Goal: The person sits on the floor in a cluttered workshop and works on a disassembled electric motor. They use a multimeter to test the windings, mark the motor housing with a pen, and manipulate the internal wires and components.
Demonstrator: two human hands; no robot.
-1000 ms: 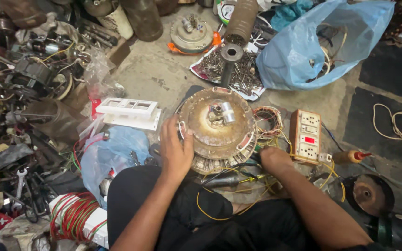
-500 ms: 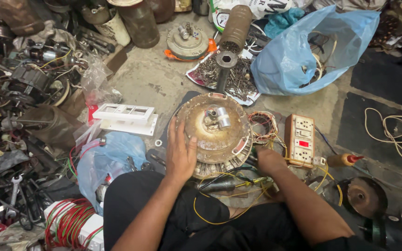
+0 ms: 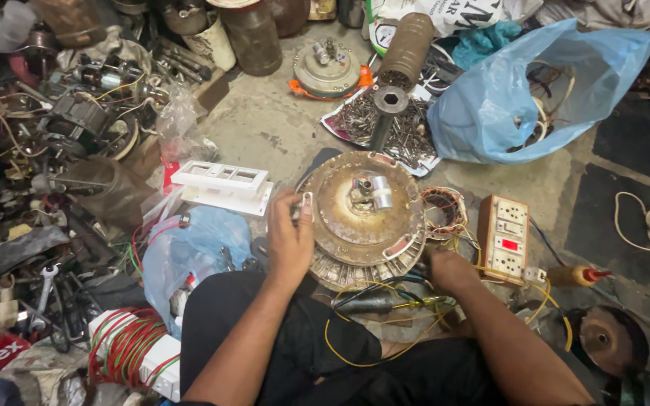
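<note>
The round, rust-stained metal fan motor (image 3: 361, 214), lying on the floor at the centre, is being gripped at its left rim by the left hand (image 3: 291, 237), fingers curled closed. The right hand (image 3: 445, 269) is being pressed against its near right edge; whether it is gripping cannot be told. Both rims are best being held evenly, clear of the 1 yellow wire (image 3: 355, 353) nearby.

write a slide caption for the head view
Seated on a cluttered workshop floor, left hand grips the rusty fan motor's rim while right hand reaches beneath it, beside a switchboard.
</note>
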